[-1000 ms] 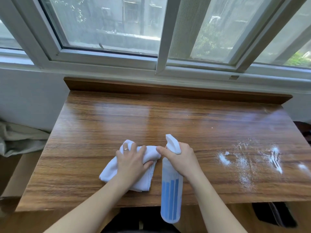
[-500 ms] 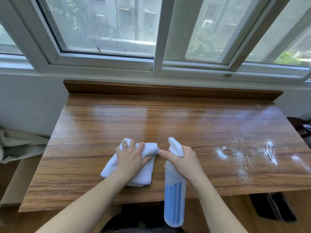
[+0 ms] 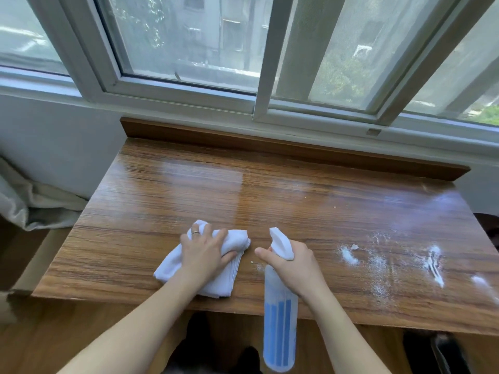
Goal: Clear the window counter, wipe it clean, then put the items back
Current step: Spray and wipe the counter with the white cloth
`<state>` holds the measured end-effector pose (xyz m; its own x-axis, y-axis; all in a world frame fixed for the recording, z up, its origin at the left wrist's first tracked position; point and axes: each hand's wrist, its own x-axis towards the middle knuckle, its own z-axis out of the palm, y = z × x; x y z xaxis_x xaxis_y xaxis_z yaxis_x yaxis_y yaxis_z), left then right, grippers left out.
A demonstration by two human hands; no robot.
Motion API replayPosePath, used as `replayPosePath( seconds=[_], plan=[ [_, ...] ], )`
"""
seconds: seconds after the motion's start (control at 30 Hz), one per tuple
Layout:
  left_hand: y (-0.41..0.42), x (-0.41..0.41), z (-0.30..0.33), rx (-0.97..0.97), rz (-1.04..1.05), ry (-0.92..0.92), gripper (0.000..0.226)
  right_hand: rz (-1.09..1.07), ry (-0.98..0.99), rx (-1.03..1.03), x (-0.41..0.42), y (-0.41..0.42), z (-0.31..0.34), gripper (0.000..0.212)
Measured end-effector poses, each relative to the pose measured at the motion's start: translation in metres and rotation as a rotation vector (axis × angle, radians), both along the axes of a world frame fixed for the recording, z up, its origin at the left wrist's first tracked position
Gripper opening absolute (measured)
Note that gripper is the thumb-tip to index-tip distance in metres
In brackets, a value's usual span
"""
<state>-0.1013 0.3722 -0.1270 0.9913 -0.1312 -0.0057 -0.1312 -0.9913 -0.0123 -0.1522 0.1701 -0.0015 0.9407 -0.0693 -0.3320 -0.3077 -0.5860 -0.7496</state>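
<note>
The window (image 3: 189, 41) with its white frame takes the whole upper part of the view, and below it the wooden tabletop (image 3: 216, 190) reaches from a raised wooden ledge at the back to the near edge. No items stand on the tabletop, so the clearing step looks finished. The wiping is, in my judgement, only partly done: the left and middle parts shine, but on the right side there is white powder (image 3: 378, 263) spread in patches and streaks, well apart from the cloth. Putting the items back is not yet begun, and the items themselves are not in view.

At the left, beside the tabletop, a grey fabric (image 3: 29, 206) lies bunched.

The white cloth (image 3: 237, 238) lies on the near middle of the tabletop, folded and a little crumpled. The left hand (image 3: 202, 255) rests on top of it with the fingers curled over the cloth, grasping it. Just beside it, the right hand (image 3: 294, 263) is clenched around the neck of a spray bottle (image 3: 279, 330), which hangs over the near edge; its white nozzle points toward the window and the blue liquid fills the lower part.
</note>
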Motion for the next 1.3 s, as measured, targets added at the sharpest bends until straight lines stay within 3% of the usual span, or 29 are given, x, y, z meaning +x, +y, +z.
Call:
replayPosePath(
  seconds=[0.17,0.43,0.87,1.3],
  plan=[
    [-0.012,-0.061,-0.001,-0.039,-0.041,-0.108,0.058,0.076,-0.003,0.002,-0.011,-0.012,-0.003,0.05],
    [-0.013,-0.117,-0.006,-0.046,0.009,-0.106,0.053,0.153,0.058,0.033,-0.036,-0.021,-0.008,0.044],
    [0.006,-0.041,0.001,-0.055,0.113,-0.04,0.061,0.12,0.123,-0.042,-0.057,-0.023,-0.016,0.041],
    [0.006,-0.035,-0.002,-0.047,0.104,-0.014,0.06,0.051,0.189,-0.068,-0.062,-0.023,-0.034,0.046]
  ],
)
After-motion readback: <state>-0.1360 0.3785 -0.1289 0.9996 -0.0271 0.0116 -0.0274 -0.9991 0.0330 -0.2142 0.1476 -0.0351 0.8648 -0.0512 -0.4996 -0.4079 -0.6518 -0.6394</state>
